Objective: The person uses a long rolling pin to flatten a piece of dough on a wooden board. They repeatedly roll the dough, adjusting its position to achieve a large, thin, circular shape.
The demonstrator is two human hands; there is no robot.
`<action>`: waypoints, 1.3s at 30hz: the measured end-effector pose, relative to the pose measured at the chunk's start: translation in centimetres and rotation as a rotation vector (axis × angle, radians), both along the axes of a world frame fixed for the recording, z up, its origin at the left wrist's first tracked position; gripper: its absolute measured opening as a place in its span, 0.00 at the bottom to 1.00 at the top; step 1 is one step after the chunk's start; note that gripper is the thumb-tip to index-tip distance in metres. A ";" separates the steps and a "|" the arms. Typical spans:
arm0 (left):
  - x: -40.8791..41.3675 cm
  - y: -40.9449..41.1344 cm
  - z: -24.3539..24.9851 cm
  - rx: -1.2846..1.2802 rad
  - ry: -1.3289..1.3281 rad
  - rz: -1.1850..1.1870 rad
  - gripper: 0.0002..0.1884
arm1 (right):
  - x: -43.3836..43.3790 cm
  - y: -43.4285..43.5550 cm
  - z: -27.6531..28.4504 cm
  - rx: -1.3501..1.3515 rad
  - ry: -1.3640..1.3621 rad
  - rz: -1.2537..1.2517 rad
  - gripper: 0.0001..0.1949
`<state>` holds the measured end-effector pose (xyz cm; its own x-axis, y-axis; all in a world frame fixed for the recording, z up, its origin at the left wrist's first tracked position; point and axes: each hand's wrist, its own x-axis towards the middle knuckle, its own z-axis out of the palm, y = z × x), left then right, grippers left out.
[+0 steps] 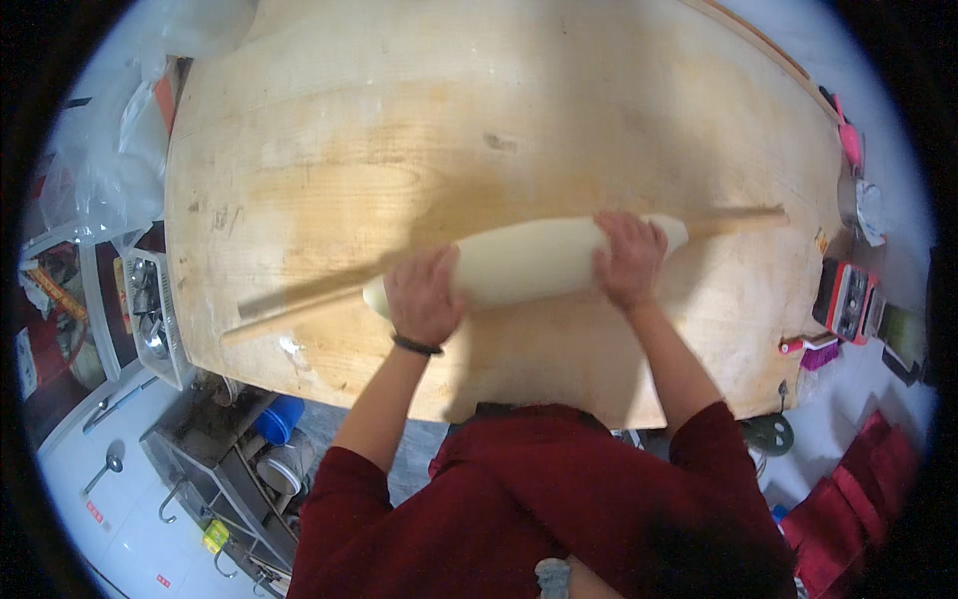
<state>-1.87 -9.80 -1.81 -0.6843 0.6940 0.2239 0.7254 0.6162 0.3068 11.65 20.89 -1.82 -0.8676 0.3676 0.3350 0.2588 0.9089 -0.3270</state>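
A pale sheet of dough (528, 262) lies wrapped around a long wooden rolling pin (299, 316) on a large wooden board (479, 165). Both ends of the pin stick out of the roll, the left one nearer to my body than the right. My left hand (425, 294), with a dark band at the wrist, presses palm down on the roll's left part. On its right part rests my right hand (631, 258), also palm down, fingers pointing away from me. The undersides of both hands are hidden.
A white basket (176, 329) with metal utensils stands at the board's left edge, near clear plastic bags (105, 180). At the right edge are a purple-bristled brush (819, 353), a red and black device (846, 299) and a pink-handled tool (848, 141).
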 end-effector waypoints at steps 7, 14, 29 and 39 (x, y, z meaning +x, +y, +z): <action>-7.6 3.9 0.2 -0.095 -0.080 -0.068 0.30 | -5.8 4.3 0.0 -0.096 -0.156 0.092 0.17; -8.6 2.8 0.7 -0.118 -0.064 -0.103 0.34 | -4.2 5.6 0.0 0.148 0.154 0.096 0.15; -14.4 -3.7 -2.4 -0.372 0.066 0.221 0.33 | -6.8 15.0 -1.4 0.058 -0.406 -0.280 0.19; 9.5 -12.9 -1.9 -0.336 -0.064 0.030 0.13 | 15.5 5.4 -1.2 0.032 -0.455 -0.261 0.19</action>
<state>7.63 -22.71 -3.72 -0.7111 0.7007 -0.0578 0.6910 0.7116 0.1269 27.12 26.28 -3.04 -0.8087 0.5869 -0.0398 0.5876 0.8027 -0.1015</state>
